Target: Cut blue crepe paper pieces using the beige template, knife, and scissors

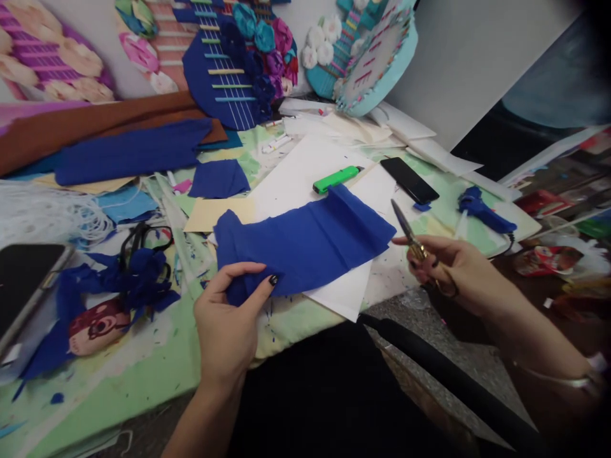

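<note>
A strip of blue crepe paper (305, 245) lies slightly curled across white sheets on the table. My left hand (231, 318) pinches its near left corner between thumb and fingers. Off the strip's right end, my right hand (451, 270) grips a pair of scissors (408, 232) with gold-coloured handles, their blades closed and pointing up and away. The scissors do not touch the paper. A green utility knife (337, 179) rests just behind the strip, and a smaller blue paper piece (219, 178) lies to its left.
A phone (409, 180) and a blue hot glue gun (484, 210) lie at the right. Blue scraps (143, 280) and another phone (26, 292) occupy the left. Decorated guitar shapes (224, 76) stand along the back, behind folded brown paper (119, 117). A black bar (443, 369) crosses below the table edge.
</note>
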`<move>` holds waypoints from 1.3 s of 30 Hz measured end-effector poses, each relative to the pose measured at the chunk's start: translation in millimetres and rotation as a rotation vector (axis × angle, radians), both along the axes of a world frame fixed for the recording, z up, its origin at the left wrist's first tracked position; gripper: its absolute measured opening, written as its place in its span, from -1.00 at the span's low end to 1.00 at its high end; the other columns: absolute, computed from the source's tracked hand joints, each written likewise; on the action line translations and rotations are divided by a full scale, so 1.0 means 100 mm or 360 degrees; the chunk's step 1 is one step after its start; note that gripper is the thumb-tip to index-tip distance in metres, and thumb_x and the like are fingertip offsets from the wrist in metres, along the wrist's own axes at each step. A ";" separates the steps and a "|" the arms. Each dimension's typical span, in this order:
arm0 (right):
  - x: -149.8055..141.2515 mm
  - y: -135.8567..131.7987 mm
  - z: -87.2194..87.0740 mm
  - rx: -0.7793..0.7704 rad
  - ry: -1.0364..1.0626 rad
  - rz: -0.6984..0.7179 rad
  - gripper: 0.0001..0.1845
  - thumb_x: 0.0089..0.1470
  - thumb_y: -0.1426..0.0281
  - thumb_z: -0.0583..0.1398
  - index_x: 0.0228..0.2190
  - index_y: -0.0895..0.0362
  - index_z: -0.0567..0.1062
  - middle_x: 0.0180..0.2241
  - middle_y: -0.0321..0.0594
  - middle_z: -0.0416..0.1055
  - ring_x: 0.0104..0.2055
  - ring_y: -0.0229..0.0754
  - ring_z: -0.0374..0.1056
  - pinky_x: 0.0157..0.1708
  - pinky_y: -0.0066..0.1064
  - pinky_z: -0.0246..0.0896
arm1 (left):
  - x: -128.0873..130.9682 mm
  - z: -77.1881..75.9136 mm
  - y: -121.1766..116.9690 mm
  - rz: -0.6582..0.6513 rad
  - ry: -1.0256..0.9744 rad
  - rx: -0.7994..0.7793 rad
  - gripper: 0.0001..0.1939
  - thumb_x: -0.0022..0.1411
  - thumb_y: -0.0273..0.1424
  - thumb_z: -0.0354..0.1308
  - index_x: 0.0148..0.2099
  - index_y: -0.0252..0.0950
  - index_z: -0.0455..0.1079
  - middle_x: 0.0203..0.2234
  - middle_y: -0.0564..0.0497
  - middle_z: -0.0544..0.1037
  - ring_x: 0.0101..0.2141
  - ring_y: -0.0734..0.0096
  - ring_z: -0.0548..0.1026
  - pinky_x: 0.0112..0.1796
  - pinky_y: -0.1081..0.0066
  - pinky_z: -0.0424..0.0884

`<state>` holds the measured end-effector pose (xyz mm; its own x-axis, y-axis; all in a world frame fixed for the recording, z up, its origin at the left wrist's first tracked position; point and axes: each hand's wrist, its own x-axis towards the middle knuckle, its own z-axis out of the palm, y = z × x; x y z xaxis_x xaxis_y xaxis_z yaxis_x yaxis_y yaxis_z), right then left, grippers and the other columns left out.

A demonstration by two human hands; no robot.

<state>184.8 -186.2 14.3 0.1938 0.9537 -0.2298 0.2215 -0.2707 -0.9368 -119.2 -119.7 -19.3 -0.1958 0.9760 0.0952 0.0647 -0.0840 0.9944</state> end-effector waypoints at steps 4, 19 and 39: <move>-0.48 -0.19 0.00 0.0221 0.0341 0.0225 -0.22 -0.13 -0.29 0.13 -0.21 0.13 0.51 -0.47 -0.22 0.28 -0.46 -0.21 0.21 -0.48 -0.36 0.20 | 0.26 0.06 -0.01 -0.0204 -0.0304 -0.0043 -0.83 0.02 -0.43 0.35 -0.25 -0.23 0.58 -0.31 0.05 0.58 -0.26 0.40 0.49 -0.19 0.45 0.41; -1.46 -0.51 -0.51 -0.0044 0.0881 0.0593 -0.44 0.05 -0.10 0.15 -0.37 0.20 0.37 -0.53 -0.29 0.25 -0.55 -0.35 0.21 -0.56 -0.52 0.17 | 0.20 -0.07 -0.29 0.0076 -0.0430 -0.0181 -0.64 -0.05 -0.39 0.39 -0.15 -0.21 0.48 -0.24 0.05 0.52 -0.22 0.38 0.48 -0.19 0.44 0.44; -1.60 -0.36 -0.42 0.0175 0.0814 0.0381 -0.49 0.03 -0.05 0.19 -0.33 0.19 0.41 -0.55 -0.31 0.26 -0.57 -0.34 0.18 -0.58 -0.49 0.08 | 0.12 -0.13 -0.38 0.0038 0.0033 0.0135 -0.88 0.03 -0.46 0.35 -0.34 -0.17 0.51 -0.45 0.16 0.53 -0.38 0.49 0.46 -0.30 0.53 0.37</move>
<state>24.5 -222.1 -27.9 -0.1403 0.9810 -0.1342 -0.2244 -0.1635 -0.9607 -106.8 -157.5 -32.1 -0.2160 0.9594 0.1816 0.0881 -0.1661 0.9822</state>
